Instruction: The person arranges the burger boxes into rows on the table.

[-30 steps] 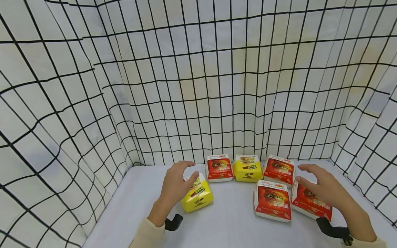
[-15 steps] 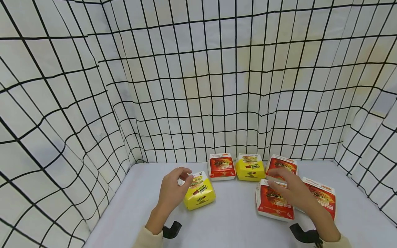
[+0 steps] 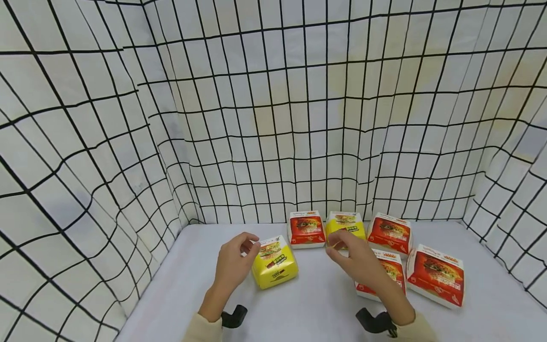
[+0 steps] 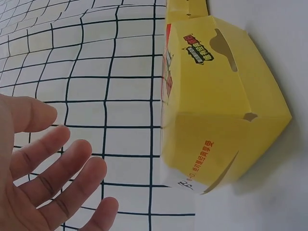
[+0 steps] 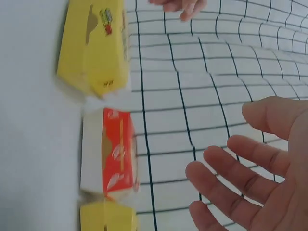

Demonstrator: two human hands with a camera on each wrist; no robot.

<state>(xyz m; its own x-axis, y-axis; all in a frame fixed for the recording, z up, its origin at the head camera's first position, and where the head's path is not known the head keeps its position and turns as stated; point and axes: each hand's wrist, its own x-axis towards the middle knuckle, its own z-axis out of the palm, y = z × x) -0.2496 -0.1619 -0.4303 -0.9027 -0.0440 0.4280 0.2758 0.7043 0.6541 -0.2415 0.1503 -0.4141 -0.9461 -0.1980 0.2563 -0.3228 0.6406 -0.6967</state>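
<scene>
Yellow burger box: on the table, just right of my left hand, turned at a slight angle; nearer me than the back row; lid down, burger print up.
Left hand: fingers loosely curved, thumb apart from them; nothing held. Left wrist view shows a gap between my fingertips and the yellow box.
Right hand: raised, fingers relaxed and slightly bent, thumb apart; nothing held. From the head it overlaps the lower part of the second yellow box; whether it is directly above cannot be told.
Back row: red box at left, second yellow box in the middle, another red box at right, slightly rotated.
Front right: two more red boxes; the inner one partly hidden by my right hand and forearm, the outer one in full view, angled, just beside it.
Wrists: black mount at the left, similar mount at the right; cream sleeves below.
Surround: white walls with black grid lines behind and on both sides.
Right wrist view: boxes blurred.
</scene>
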